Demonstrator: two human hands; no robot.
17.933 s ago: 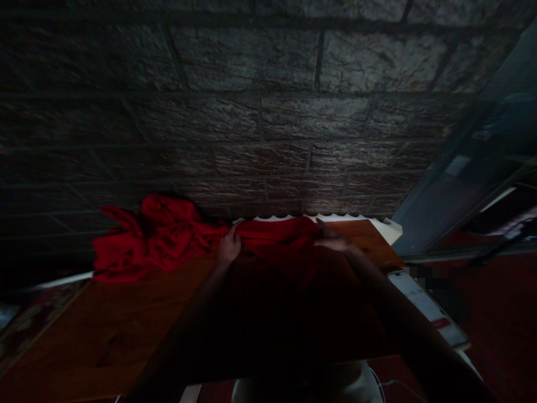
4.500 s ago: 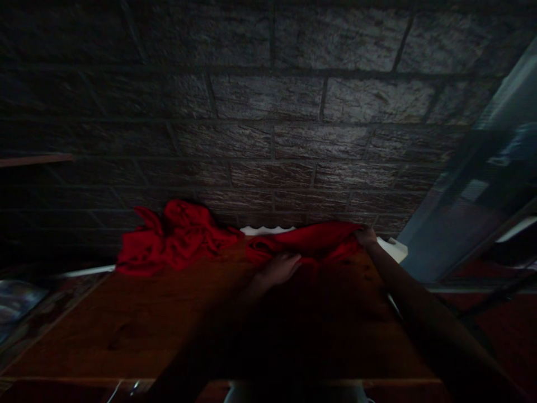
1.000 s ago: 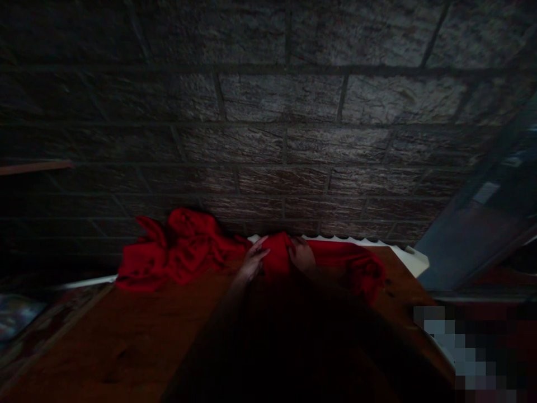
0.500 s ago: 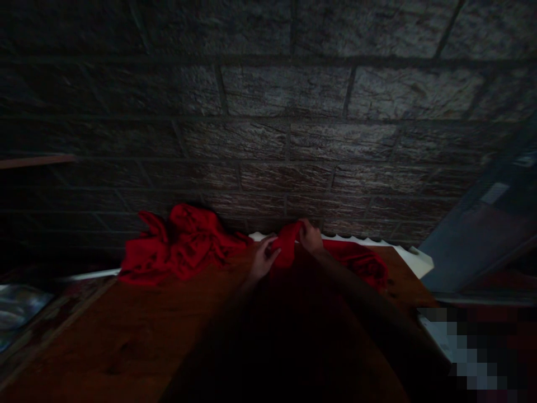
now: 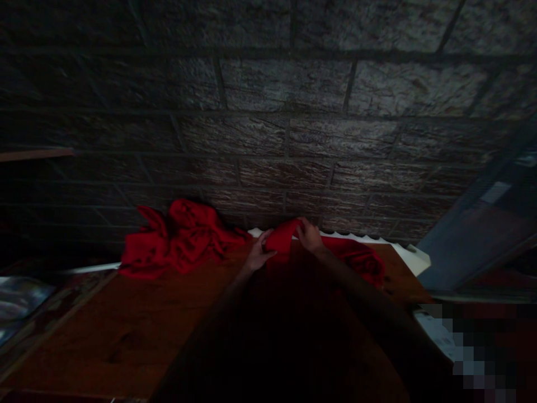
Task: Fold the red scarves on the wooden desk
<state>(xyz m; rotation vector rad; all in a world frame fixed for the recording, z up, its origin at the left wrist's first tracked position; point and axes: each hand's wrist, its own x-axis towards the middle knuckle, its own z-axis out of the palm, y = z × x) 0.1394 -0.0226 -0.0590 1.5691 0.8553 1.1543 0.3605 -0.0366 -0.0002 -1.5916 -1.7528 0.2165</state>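
A piece of red cloth (image 5: 282,237) is stretched between my two hands, raised above the far side of the wooden table. My left hand (image 5: 258,254) grips its left edge, thumb toward me and fingers behind. At its upper right corner, my right hand (image 5: 309,235) pinches the fabric. The lower part of this piece fades into shadow. To the left lies a crumpled heap of red cloth (image 5: 180,240). More bunched red cloth (image 5: 361,260) rests to the right, partly behind my right forearm.
The wooden table (image 5: 138,330) stands against a dark brick wall (image 5: 251,140). A white scalloped edging (image 5: 413,258) runs along its back. At the far left is a shiny clear plastic item (image 5: 20,299). A grey door or panel (image 5: 474,224) stands at the right.
My left hand has shifted slightly left and up, and the held cloth is spread wider and flatter. The right hand keeps its grip almost in place. Both cloth heaps lie as before.
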